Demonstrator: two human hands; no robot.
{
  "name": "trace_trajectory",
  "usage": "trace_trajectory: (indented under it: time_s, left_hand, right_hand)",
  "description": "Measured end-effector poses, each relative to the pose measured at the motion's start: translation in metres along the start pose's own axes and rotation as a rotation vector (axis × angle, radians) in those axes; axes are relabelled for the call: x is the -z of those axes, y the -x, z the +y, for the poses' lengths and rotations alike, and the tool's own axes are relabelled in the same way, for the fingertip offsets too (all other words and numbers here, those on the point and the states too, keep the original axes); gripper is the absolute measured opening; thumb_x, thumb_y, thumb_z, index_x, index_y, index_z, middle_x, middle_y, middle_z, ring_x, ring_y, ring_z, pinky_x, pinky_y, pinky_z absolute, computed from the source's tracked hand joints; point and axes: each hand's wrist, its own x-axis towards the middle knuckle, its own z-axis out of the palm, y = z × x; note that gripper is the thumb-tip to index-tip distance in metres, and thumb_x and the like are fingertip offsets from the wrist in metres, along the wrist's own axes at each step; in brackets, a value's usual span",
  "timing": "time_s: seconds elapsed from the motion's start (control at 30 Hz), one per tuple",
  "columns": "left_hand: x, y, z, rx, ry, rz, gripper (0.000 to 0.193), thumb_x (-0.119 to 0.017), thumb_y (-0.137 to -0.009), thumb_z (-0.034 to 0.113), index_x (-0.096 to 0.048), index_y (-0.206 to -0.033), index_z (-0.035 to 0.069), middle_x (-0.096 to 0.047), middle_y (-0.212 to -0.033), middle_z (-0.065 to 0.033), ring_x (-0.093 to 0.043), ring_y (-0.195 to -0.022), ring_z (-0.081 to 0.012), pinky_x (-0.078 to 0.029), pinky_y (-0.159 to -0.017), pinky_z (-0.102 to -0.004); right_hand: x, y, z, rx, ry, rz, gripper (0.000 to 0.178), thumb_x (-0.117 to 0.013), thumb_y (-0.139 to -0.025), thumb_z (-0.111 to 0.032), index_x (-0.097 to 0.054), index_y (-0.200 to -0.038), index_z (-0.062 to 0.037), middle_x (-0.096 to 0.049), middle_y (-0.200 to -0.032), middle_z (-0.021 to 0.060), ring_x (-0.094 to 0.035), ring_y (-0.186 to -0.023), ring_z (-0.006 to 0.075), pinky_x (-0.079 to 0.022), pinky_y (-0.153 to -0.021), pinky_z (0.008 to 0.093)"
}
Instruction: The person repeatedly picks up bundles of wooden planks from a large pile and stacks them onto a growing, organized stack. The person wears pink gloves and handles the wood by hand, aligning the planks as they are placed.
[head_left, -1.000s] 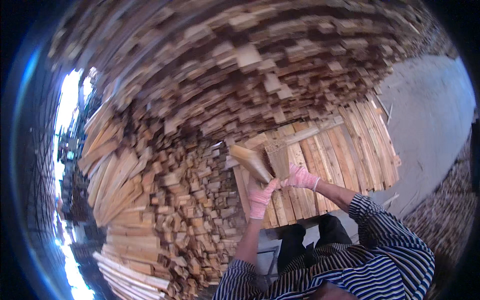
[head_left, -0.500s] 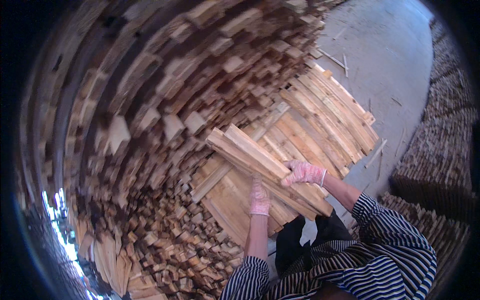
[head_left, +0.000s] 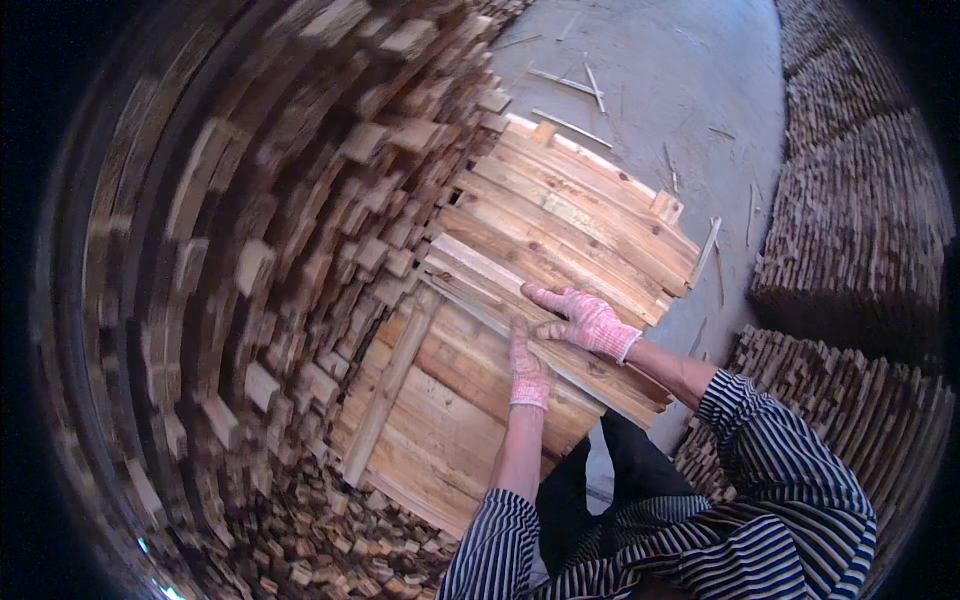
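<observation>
Several light wooden boards (head_left: 478, 268) lie together across the stack of planks (head_left: 450, 400) in front of me. My left hand (head_left: 527, 372), in a pink and white knit glove, grips the near long edge of these boards, its fingertips against their side. Over their top reaches my right hand (head_left: 592, 322), gloved alike, with thumb and fingers across the boards' width. The undersides of the boards and some fingertips are hidden. Beyond them, more planks (head_left: 580, 220) are laid side by side on the stack, and a narrow crosspiece (head_left: 393, 375) lies over the nearer planks.
A tall wall of stacked lumber (head_left: 260, 270) rises close on the left, its board ends sticking out unevenly. Thin wood strips (head_left: 567, 82) are scattered on the grey floor (head_left: 660, 60). More stacked wood (head_left: 850, 230) stands at the right.
The boards in my hands have come down from a raised, tilted position onto the stack. My right hand now lies flatter over them. The view has turned toward the right.
</observation>
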Motion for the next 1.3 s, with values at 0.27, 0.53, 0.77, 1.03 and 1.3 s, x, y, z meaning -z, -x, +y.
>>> trace_trajectory:
  time_s: [0.27, 0.53, 0.77, 1.03, 1.3]
  left_hand:
    - [-0.039, -0.051, -0.024, -0.037, -0.255, -0.011, 0.082, -0.057, -0.094, 0.063, -0.035, -0.157, 0.016, -0.045, -0.152, -0.0136, -0.046, -0.138, -0.0329, -0.037, -0.116, -0.0499]
    - [-0.017, -0.091, -0.024, -0.193, -0.401, 0.126, 0.075, -0.051, -0.102, 0.049, -0.030, -0.160, 0.007, -0.030, -0.165, -0.0088, -0.030, -0.150, -0.0243, -0.021, -0.125, -0.0403]
    - [-0.020, -0.105, -0.025, -0.069, -0.361, 0.134, 0.080, -0.050, -0.101, 0.054, -0.025, -0.161, 0.008, -0.027, -0.165, -0.0110, -0.031, -0.148, -0.0264, -0.025, -0.123, -0.0425]
    - [-0.057, -0.081, -0.006, -0.116, -0.153, 0.158, 0.096, -0.050, -0.092, 0.076, -0.028, -0.159, 0.010, -0.036, -0.157, -0.0172, -0.039, -0.141, -0.0333, -0.033, -0.120, -0.0482]
    - [-0.117, -0.088, -0.024, -0.231, -0.149, 0.028, 0.092, -0.040, -0.096, 0.076, -0.031, -0.158, 0.009, -0.047, -0.151, -0.0122, -0.045, -0.139, -0.0298, -0.039, -0.116, -0.0464]
  right_hand:
    - [0.047, -0.014, 0.059, -0.059, -0.126, 0.105, 0.079, -0.077, -0.086, -0.044, -0.043, -0.155, -0.0230, -0.056, -0.141, 0.0236, -0.055, -0.132, 0.0365, -0.045, -0.109, 0.0411]
    - [0.193, -0.099, 0.123, -0.166, 0.303, 0.452, 0.046, -0.062, -0.097, -0.029, -0.057, -0.143, -0.0313, -0.064, -0.117, 0.0155, -0.064, -0.110, 0.0365, -0.052, -0.092, 0.0469]
    - [0.186, -0.168, 0.193, -0.046, 0.225, 0.323, 0.035, -0.059, -0.101, -0.032, -0.064, -0.136, -0.0280, -0.066, -0.123, 0.0146, -0.064, -0.114, 0.0351, -0.052, -0.097, 0.0435]
    - [0.149, -0.130, 0.119, 0.117, 0.439, 0.211, 0.046, -0.061, -0.095, -0.036, -0.057, -0.135, -0.0151, -0.063, -0.119, 0.0193, -0.062, -0.113, 0.0404, -0.052, -0.094, 0.0469]
    - [0.082, 0.000, 0.080, 0.095, -0.040, 0.064, 0.085, -0.067, -0.090, -0.058, -0.032, -0.160, -0.0246, -0.054, -0.144, 0.0207, -0.055, -0.130, 0.0392, -0.046, -0.106, 0.0432]
